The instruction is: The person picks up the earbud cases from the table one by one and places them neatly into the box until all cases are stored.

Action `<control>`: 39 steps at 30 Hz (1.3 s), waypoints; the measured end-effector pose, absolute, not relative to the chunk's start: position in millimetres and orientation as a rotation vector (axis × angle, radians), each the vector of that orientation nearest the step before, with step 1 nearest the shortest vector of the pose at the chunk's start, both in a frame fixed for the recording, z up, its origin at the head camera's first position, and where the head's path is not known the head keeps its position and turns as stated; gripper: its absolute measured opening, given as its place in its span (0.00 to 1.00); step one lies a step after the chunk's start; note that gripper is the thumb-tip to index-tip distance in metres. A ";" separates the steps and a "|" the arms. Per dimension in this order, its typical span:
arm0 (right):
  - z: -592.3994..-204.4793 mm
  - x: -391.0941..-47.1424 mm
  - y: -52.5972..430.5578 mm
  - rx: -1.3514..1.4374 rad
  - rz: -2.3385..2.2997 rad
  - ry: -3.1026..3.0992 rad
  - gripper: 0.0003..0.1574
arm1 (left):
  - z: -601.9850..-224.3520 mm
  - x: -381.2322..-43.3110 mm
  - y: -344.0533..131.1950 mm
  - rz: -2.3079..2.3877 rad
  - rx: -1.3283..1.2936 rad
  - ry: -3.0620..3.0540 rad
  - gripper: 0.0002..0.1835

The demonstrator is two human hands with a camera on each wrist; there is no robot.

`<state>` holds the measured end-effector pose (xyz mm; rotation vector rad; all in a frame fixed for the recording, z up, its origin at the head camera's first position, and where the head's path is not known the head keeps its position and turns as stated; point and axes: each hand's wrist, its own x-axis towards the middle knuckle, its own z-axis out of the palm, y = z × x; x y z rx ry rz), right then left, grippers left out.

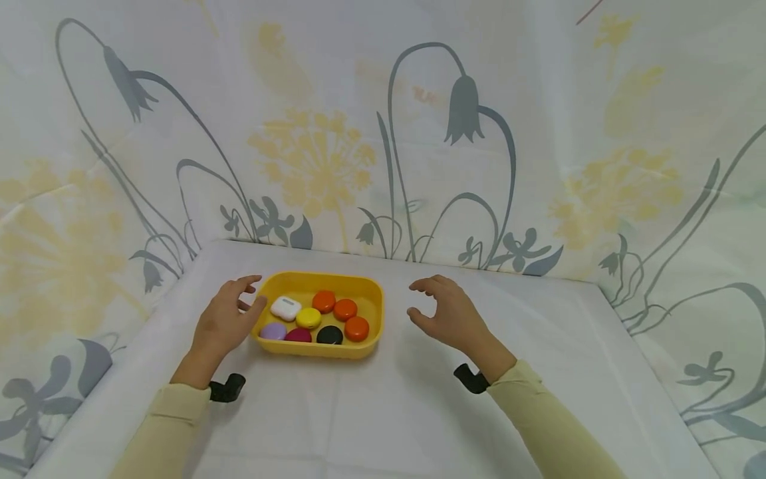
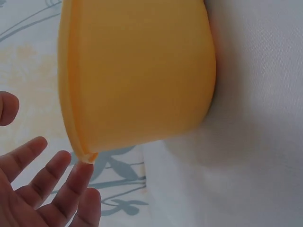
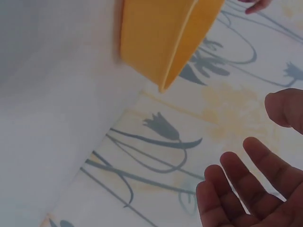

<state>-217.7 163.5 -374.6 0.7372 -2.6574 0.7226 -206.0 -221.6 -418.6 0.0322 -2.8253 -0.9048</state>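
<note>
A yellow plastic tub (image 1: 335, 350) stands on the white-covered table. Inside it lie a white earbud-type case (image 1: 286, 308), a yellow round piece (image 1: 308, 318), a black one (image 1: 330, 334), a lilac one (image 1: 273, 331), a dark red one (image 1: 298, 335) and three orange ones, among them the nearest orange piece (image 1: 356, 328). My left hand (image 1: 226, 318) hovers at the tub's left end, fingers loosely bent and holding nothing; whether it touches the rim is unclear. To the tub's right, apart from it, my right hand (image 1: 445, 313) hangs with relaxed fingers and thumb spread.
A white cloth (image 1: 383, 419) covers the table. Behind and at both sides rises a curtain (image 1: 538, 133) printed with grey and yellow flowers. A black wrist mount shows on each arm.
</note>
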 end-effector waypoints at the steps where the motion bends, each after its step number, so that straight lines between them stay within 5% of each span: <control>1: -374.4 -219.2 159.5 0.750 0.732 -2.657 0.21 | -419.4 -207.0 -221.9 -0.912 0.045 -2.821 0.29; 30: -405.8 -257.1 75.6 1.112 0.890 -2.986 0.24 | -445.8 -231.2 -229.0 -1.097 0.251 -2.791 0.24; 39: -418.1 -262.0 64.3 1.007 0.826 -3.095 0.21 | -451.8 -234.3 -230.7 -1.163 0.208 -2.740 0.22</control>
